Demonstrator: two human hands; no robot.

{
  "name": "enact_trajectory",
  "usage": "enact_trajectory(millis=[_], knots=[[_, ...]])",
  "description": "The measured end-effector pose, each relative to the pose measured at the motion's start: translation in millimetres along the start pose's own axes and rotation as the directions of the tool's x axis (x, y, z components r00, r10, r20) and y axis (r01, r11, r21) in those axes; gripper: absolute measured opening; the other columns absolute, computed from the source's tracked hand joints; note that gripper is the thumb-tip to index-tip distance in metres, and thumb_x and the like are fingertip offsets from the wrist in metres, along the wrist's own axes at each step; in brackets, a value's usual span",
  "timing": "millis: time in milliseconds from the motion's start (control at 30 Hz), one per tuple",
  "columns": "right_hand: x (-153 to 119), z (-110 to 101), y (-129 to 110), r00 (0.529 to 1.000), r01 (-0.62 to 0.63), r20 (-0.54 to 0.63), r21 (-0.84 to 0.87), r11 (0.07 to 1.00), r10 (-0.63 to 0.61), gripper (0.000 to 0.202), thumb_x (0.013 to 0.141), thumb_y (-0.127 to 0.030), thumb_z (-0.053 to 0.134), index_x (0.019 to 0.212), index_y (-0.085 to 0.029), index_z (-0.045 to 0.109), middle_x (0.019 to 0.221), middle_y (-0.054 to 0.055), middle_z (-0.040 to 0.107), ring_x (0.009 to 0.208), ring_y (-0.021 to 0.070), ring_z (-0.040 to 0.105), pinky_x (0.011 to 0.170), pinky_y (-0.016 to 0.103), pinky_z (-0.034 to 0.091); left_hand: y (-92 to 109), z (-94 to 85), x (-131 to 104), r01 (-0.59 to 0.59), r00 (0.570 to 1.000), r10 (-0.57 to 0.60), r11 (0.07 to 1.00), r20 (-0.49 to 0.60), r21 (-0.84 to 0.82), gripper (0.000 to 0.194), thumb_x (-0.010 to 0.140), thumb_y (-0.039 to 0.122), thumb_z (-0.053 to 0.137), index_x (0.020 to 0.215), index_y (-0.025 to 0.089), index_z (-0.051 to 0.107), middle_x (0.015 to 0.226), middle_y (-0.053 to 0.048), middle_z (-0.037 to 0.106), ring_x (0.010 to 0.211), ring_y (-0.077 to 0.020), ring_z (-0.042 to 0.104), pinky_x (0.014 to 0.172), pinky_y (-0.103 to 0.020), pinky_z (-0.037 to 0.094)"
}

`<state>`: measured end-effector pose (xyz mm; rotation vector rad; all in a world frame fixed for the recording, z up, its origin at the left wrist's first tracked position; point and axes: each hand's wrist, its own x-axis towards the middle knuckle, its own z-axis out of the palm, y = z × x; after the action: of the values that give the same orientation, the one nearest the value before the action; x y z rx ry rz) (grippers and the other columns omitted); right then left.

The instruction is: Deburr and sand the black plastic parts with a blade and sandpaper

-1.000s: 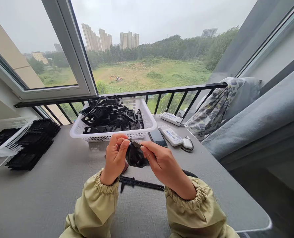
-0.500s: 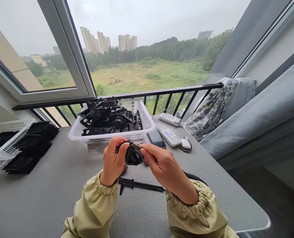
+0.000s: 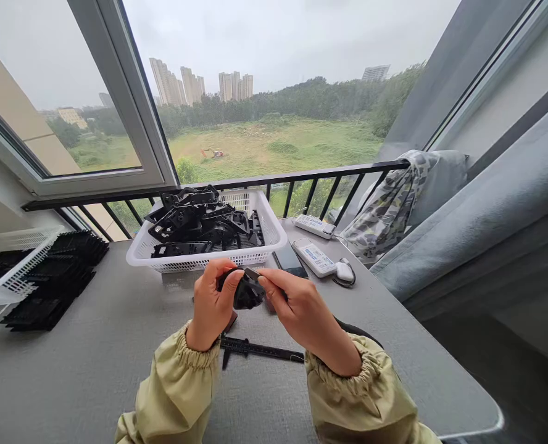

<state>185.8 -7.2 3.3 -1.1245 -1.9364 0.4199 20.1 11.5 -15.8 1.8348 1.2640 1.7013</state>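
My left hand [image 3: 210, 308] is closed on a black moulded plastic part [image 3: 248, 296], thumb on the near side, above the table. In my right hand [image 3: 302, 311] a small flat greyish strip [image 3: 252, 273] is pinched between thumb and fingers. Its end meets the part's upper edge; whether it is a blade or a file I cannot tell. Below both hands a black vernier caliper [image 3: 267, 351] lies on the table, its right end hidden behind my right sleeve. A small brown object [image 3: 230, 322] shows partly behind my left wrist.
A white plastic basket [image 3: 137, 251] heaped with black plastic parts [image 3: 195, 216] stands by the railing. To its right are a phone [image 3: 290, 261] and white adapter boxes [image 3: 314, 258]. On the left, stacked black parts [image 3: 54, 277] lie beside another white basket [image 3: 21, 280].
My right hand has shifted slightly left, and the strip's visible end looks shorter against the black part. My left hand keeps its grip. The camera view has tilted a little.
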Motion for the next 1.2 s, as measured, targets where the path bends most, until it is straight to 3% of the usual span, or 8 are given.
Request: enact_trajectory(millis=[233,400,567,700,833,933,1033,1200], knots=[[-1.0,-1.2,1.3,0.99,0.119,0.062,0.082,0.99,-0.124,0.025,0.098,-0.026,0.047,0.102,-0.018,0.071,0.079,0.005,0.072,0.067,0.0159,0.066,0.061,0.025,0.049,-1.3,0.9,0.8,0.079,0.997,-0.079,0.992,-0.001,-0.095,0.021,0.087,0.042,0.062,0.086,0.021,0.062,0.07,0.003,0.063,0.058,-0.0088,0.052,0.055,-0.02,0.039],[5.3,-0.9,4.0,0.999,0.015,-0.042,0.153,0.988,-0.009,0.022,0.094,-0.024,0.051,0.105,-0.019,0.07,0.093,0.007,0.073,0.084,0.0192,0.068,0.075,0.028,0.053,2.4,1.8,3.9,0.213,0.975,-0.224,0.916,0.008,-0.34,0.032,0.084,0.052,0.063,0.082,0.02,0.059,0.053,0.007,0.044,0.046,-0.0067,0.034,0.046,-0.019,0.03],[10.3,4.2,6.7,0.993,-0.064,0.117,0.286,0.956,0.031,0.023,0.092,-0.025,0.055,0.107,-0.019,0.071,0.098,0.004,0.077,0.082,0.019,0.069,0.078,0.029,0.052,1.1,2.9,6.2,0.353,0.921,-0.387,0.77,0.051,-0.531,0.041,0.076,0.058,0.069,0.082,0.02,0.056,0.054,0.007,0.044,0.043,-0.0058,0.031,0.04,-0.018,0.025],[9.8,6.9,4.8,0.991,-0.091,0.12,0.346,0.934,0.052,0.023,0.09,-0.025,0.057,0.105,-0.019,0.072,0.091,0.003,0.077,0.079,0.0186,0.068,0.074,0.027,0.052,0.2,0.7,5.0,0.347,0.925,-0.372,0.746,0.076,-0.569,0.039,0.077,0.058,0.067,0.084,0.021,0.057,0.056,0.007,0.045,0.045,-0.0064,0.035,0.042,-0.017,0.029],[9.5,7.5,3.3,0.995,-0.079,0.09,0.372,0.925,0.049,0.022,0.089,-0.024,0.058,0.103,-0.019,0.074,0.088,0.003,0.076,0.082,0.0196,0.068,0.078,0.029,0.053,3.4,-2.3,3.0,0.259,0.966,-0.234,0.865,0.11,-0.43,0.026,0.078,0.04,0.072,0.091,0.022,0.058,0.065,0.005,0.052,0.053,-0.0079,0.043,0.049,-0.018,0.035],[9.8,7.4,3.0,0.995,-0.082,0.091,0.367,0.927,0.052,0.023,0.089,-0.024,0.057,0.105,-0.02,0.074,0.091,0.003,0.077,0.085,0.0201,0.069,0.081,0.03,0.053,6.2,-1.9,3.3,0.176,0.984,-0.173,0.96,0.033,-0.216,0.012,0.081,0.03,0.065,0.087,0.021,0.059,0.066,0.005,0.052,0.054,-0.0084,0.044,0.052,-0.019,0.036],[10.0,7.9,3.3,0.994,-0.084,0.098,0.359,0.93,0.053,0.025,0.09,-0.023,0.056,0.107,-0.021,0.074,0.1,0.004,0.077,0.087,0.0199,0.069,0.083,0.031,0.053,7.6,-0.5,4.3,0.153,0.988,-0.152,0.986,0.013,-0.073,0.006,0.084,0.026,0.057,0.083,0.02,0.06,0.063,0.005,0.05,0.053,-0.0086,0.043,0.053,-0.021,0.036],[9.3,10.9,5.1,0.994,-0.077,0.099,0.334,0.939,0.046,0.026,0.09,-0.025,0.056,0.109,-0.022,0.073,0.107,0.004,0.076,0.088,0.0205,0.07,0.085,0.033,0.054,5.6,-1.6,4.1,0.203,0.978,-0.202,0.979,0.049,-0.028,0.005,0.082,0.024,0.053,0.078,0.021,0.056,0.054,0.008,0.039,0.046,-0.0082,0.035,0.047,-0.021,0.03]])
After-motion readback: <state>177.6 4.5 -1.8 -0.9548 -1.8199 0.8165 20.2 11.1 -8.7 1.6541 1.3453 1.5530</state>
